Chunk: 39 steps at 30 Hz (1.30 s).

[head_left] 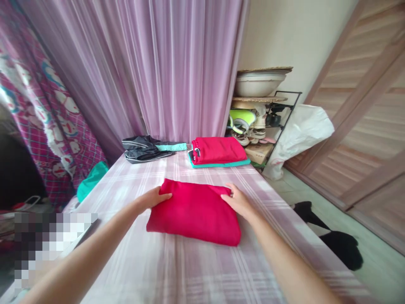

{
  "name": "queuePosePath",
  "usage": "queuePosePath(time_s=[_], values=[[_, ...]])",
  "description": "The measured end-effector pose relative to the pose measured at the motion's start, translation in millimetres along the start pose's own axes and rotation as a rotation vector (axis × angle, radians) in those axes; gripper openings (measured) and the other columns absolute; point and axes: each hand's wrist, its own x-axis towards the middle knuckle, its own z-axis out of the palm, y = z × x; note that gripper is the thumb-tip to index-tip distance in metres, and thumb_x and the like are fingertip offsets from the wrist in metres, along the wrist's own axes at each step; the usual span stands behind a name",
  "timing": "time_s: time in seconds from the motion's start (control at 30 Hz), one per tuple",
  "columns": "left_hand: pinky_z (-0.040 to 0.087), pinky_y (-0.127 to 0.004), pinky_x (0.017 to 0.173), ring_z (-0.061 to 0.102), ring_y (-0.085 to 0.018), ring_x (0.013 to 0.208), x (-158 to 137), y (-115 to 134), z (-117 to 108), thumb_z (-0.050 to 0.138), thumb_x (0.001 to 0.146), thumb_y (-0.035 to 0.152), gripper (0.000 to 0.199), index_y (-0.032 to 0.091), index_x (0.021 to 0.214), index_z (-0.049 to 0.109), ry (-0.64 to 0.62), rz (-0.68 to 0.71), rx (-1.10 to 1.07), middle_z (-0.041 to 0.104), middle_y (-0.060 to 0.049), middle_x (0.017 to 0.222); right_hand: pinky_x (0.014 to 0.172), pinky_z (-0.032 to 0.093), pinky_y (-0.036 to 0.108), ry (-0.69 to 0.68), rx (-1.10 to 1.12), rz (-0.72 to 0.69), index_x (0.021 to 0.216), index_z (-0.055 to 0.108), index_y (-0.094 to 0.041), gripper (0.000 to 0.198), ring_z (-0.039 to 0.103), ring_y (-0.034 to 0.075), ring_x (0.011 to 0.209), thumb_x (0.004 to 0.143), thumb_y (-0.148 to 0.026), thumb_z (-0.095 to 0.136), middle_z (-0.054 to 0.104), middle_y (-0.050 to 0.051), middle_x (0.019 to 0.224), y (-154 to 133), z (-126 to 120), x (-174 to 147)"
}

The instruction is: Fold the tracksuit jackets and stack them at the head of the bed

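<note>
A folded red garment [196, 213] lies in the middle of the checked bedsheet [133, 270]. My left hand [157, 197] grips its far left corner, with the thumb on top and the fingers out of sight at the edge. At the far right corner, my right hand [236, 200] holds the cloth the same way, thumb over the top. Beyond the hands rests a stack with a folded red garment [218, 150] above a teal one [221, 165]. To the left of that stack lies a black garment [144, 150] with white piping and a teal part.
Purple curtains [177, 67] hang behind the bed. A shoe rack [280, 126] with a white basin [261, 84] on top stands at the back right, beside a white sack [303, 135]. A black cloth [338, 240] is on the floor. Teal cloth [92, 181] lies at left.
</note>
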Motion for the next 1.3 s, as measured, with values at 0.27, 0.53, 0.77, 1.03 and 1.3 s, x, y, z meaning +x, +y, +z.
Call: queuePosePath(time_s=[0.27,0.53,0.77,1.03,1.3], values=[[0.040,-0.045,0.106,0.050,-0.028,0.131,-66.4,32.4,7.5,0.040,0.094,0.032,0.049,0.019,0.141,0.045,0.544,0.248,0.723,0.053,-0.013,0.143,0.108,0.033,0.047,0.212,-0.393,-0.458,0.137,0.052,-0.021,0.045,0.043,0.028,0.134,0.093,-0.028,0.047,0.045,0.013,0.149,-123.5,10.8,-28.2],[0.027,-0.049,0.117,0.044,-0.027,0.137,-15.7,24.8,86.6,0.035,0.097,0.034,0.047,0.021,0.138,0.054,0.431,0.293,0.705,0.054,-0.008,0.144,0.117,0.016,0.049,0.022,-0.335,-0.357,0.143,0.049,-0.018,0.049,0.036,0.024,0.140,0.100,-0.033,0.031,0.048,0.010,0.148,-106.8,84.7,-44.4],[0.027,-0.049,0.117,0.041,-0.026,0.140,-12.6,0.9,85.6,0.033,0.098,0.038,0.050,0.019,0.142,0.050,0.439,0.325,0.680,0.050,-0.008,0.147,0.117,0.014,0.047,-0.020,-0.453,-0.320,0.148,0.043,-0.020,0.057,0.031,0.027,0.143,0.100,-0.046,0.030,0.039,0.013,0.154,-86.3,76.3,-35.8],[0.028,-0.050,0.117,0.028,-0.026,0.146,-20.3,-24.3,77.0,0.031,0.099,0.036,0.051,0.020,0.145,0.044,0.412,0.265,0.563,0.038,-0.009,0.156,0.115,0.021,0.046,0.055,-0.552,-0.246,0.148,0.043,-0.017,0.057,0.031,0.027,0.143,0.100,-0.046,0.029,0.040,0.015,0.153,-51.8,58.6,-34.3],[0.026,-0.049,0.119,0.022,-0.027,0.148,-15.8,-38.9,80.6,0.036,0.096,0.032,0.046,0.019,0.137,0.051,0.494,0.314,0.466,0.046,-0.009,0.151,0.113,0.029,0.042,0.104,-0.493,-0.127,0.150,0.038,-0.020,0.053,0.035,0.019,0.142,0.100,-0.032,0.025,0.039,0.010,0.154,-6.7,51.2,-49.8]])
